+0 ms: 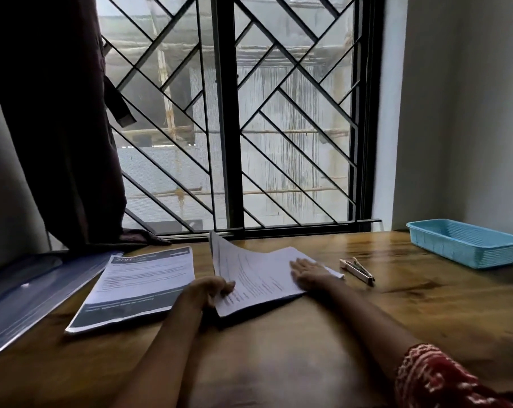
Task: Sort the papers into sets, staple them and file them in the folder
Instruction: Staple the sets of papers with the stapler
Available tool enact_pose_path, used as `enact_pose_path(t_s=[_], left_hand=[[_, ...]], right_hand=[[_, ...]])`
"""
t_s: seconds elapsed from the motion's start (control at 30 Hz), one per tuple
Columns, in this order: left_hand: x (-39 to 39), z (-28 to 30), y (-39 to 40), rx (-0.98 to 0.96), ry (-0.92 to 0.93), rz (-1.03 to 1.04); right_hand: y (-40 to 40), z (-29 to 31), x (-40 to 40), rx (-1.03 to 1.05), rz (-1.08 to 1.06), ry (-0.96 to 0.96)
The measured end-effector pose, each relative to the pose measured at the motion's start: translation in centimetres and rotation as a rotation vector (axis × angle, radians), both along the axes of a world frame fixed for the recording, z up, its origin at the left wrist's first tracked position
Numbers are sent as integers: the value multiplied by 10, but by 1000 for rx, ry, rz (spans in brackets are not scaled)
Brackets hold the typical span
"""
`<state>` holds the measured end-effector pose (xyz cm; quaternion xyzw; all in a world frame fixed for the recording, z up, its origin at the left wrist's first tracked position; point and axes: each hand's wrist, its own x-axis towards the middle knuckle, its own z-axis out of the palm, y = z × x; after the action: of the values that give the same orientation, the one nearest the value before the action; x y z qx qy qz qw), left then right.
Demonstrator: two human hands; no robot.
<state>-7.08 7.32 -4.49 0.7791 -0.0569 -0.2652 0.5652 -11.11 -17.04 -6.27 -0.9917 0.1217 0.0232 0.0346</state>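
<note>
Since sheets flex: treat the paper stack (258, 278) as light, floppy.
Left hand (208, 290): fingers pinch its lifted left edge.
Right hand (307, 272): flat, fingers straight, pressing stack.
Stapler (357, 270): just beyond right fingertips.

- Two bare forearms in view, no watch/rings/bands seen on either.
- Left hand (209, 290): bare, arm uncovered as far as frame shows; no sleeve visible on that side.
- Right hand (307, 270): bare, forearm uncovered up to approx. the elbow.
- Right sleeve (435, 378): red fabric w/ pale whitish print, irregular blotchy/floral-type motifs; hem edge has a pale patterned border; loose fit, bottom-right corner of frame.
</note>
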Motion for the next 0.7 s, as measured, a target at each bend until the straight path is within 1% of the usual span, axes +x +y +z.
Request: enact_pose_path(t_s=[0.1, 0.17, 0.2, 0.3, 0.37, 0.43, 0.5, 0.57, 0.7], left_hand=[[5, 4, 2, 59, -2, -5], [18, 5, 8, 69, 25, -39], [27, 4, 9, 63, 29, -49], [39, 5, 15, 163, 46, -98], [37, 9, 13, 186, 54, -122], [42, 7, 10, 188, 36, -126], [43, 7, 12, 161, 30, -132], [46, 3, 11, 188, 35, -139], [43, 7, 10, 220, -1, -178]], right_hand=[[-24, 10, -1, -141, -135, 50], [-16, 23, 10, -221, -130, 19], [-7, 27, 18, -195, -83, -26], [39, 28, 41, 2, 127, -108], [63, 15, 54, 122, 217, -91], [63, -1, 59, 115, 254, -57], [43, -3, 60, 69, 204, -61], [17, -1, 54, 100, 64, -76], [-22, 6, 44, -39, -197, -33]])
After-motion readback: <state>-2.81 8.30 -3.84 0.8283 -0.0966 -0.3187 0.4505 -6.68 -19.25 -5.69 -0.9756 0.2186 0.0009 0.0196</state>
